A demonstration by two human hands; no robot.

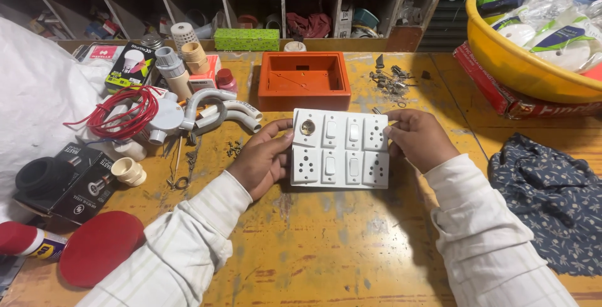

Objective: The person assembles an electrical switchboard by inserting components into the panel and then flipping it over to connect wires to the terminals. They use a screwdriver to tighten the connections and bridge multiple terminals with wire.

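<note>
A white switchboard plate (pixel 340 148) with several sockets and rocker switches lies face up over the yellow worktable (pixel 326 244). My left hand (pixel 262 159) grips its left edge, thumb near a round hole in the top-left module. My right hand (pixel 419 139) holds the right edge, fingers pinched at the upper right corner. Just behind the plate sits an open orange mounting box (pixel 305 80), empty inside.
Left: grey pipe bends (pixel 219 109), a red wire coil (pixel 128 114), pipe fittings, black boxes, a red paddle (pixel 97 247). Loose screws (pixel 392 81) lie behind right. A yellow tub (pixel 533 62) of packets and a patterned cloth (pixel 552 200) sit right. Shelves run along the back.
</note>
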